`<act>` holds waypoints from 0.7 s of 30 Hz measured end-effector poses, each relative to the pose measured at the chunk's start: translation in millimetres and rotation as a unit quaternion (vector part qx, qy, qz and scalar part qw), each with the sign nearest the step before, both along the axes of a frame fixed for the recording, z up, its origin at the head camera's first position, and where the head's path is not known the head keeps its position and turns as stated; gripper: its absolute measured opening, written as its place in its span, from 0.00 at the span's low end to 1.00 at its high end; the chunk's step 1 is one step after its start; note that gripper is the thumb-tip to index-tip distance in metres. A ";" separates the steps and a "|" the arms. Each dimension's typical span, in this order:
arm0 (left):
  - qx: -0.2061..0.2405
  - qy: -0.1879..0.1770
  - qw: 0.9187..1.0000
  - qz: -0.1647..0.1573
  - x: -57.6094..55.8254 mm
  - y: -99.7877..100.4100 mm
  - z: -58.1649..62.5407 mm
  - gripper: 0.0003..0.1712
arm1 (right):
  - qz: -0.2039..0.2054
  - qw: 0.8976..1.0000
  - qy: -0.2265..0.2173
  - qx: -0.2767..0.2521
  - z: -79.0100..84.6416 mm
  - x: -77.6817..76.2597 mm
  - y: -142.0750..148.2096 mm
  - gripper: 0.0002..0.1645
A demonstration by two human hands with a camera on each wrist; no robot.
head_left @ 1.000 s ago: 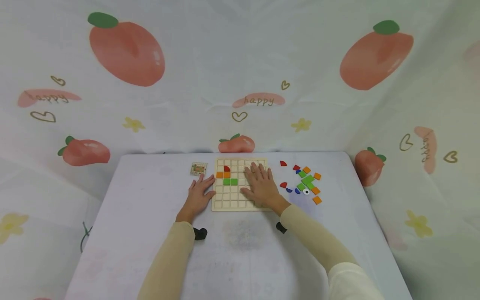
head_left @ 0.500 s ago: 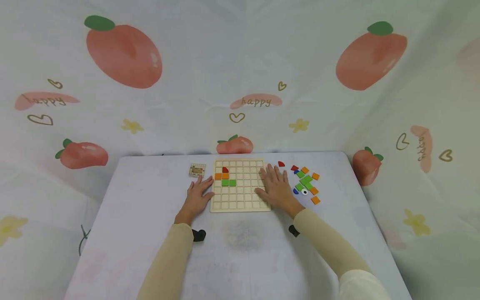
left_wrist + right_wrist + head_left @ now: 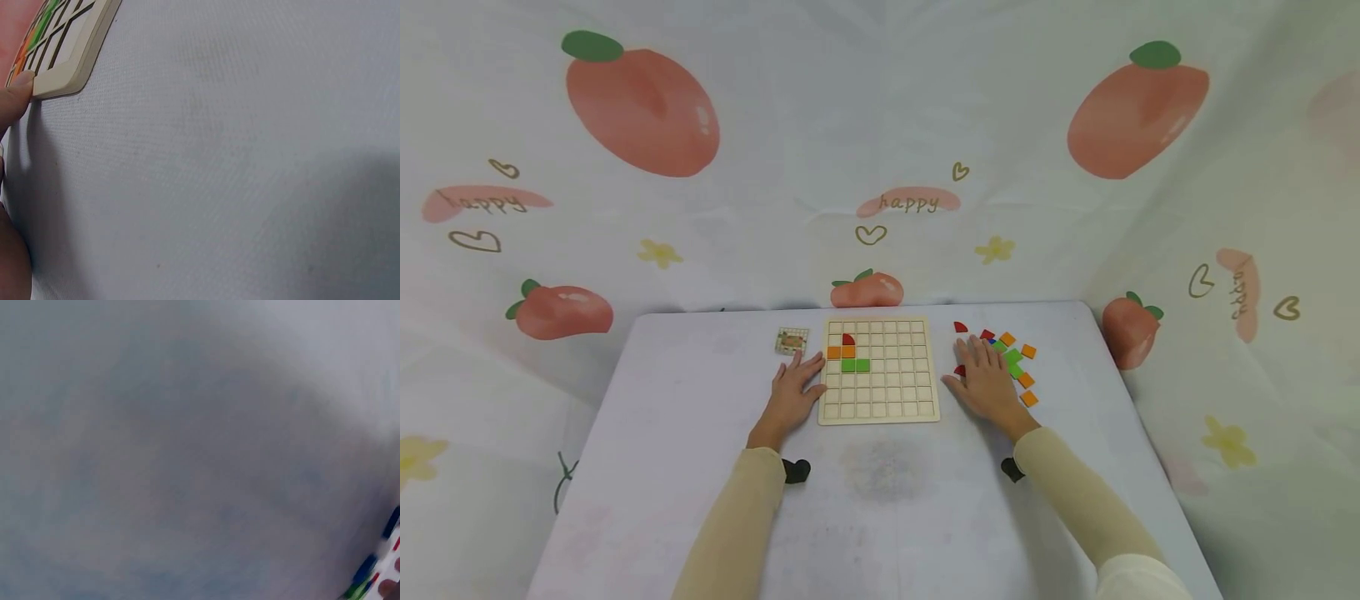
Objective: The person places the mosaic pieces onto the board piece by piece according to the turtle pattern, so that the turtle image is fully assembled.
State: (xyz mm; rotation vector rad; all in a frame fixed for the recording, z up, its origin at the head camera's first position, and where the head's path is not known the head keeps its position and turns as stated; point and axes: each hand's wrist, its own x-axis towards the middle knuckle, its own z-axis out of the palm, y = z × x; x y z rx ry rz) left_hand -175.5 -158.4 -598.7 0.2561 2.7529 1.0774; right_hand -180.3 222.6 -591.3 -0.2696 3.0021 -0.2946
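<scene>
A pale gridded board [image 3: 887, 390] lies in the middle of the table. Near its upper left sit a red quarter-circle tile [image 3: 848, 340], two orange squares [image 3: 842, 352] and two green squares [image 3: 855, 365]. My left hand [image 3: 790, 400] rests at the board's left side with fingers spread, its thumb [image 3: 22, 81] touching the edge in the left wrist view. Over loose tiles right of the board is my right hand [image 3: 988, 385], fingers extended, covering some of them. Blue tiles [image 3: 365, 567] show at the corner of the right wrist view; whether the fingers touch any tile, I cannot tell.
A small picture card [image 3: 792, 340] lies beyond my left fingertips. Loose green tiles [image 3: 1013, 357], orange squares [image 3: 1029, 398] and a red quarter-circle [image 3: 960, 327] are scattered on the right. A patterned cloth [image 3: 760, 200] hangs behind the table.
My right hand has moved right, off the board's right part and over the loose tiles. My left hand has stayed at the board's left edge.
</scene>
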 end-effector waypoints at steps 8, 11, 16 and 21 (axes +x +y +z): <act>-0.004 -0.004 1.000 0.002 -0.4 1.4 1.3 0.34 | 0.001 0.999 0.041 -0.035 -5.7 2.1 16.4 0.42; -0.005 -0.004 1.000 0.004 -0.6 1.0 0.1 0.34 | 0.001 0.997 0.063 -0.049 -8.7 1.9 16.7 0.34; -0.007 -0.008 1.000 0.006 -1.3 0.3 -2.0 0.34 | -0.003 0.994 0.087 -0.066 -13.6 1.4 14.1 0.22; -0.007 -0.014 1.000 0.008 -2.3 0.2 -4.5 0.34 | -0.020 0.993 0.079 -0.080 -13.4 -1.6 12.4 0.17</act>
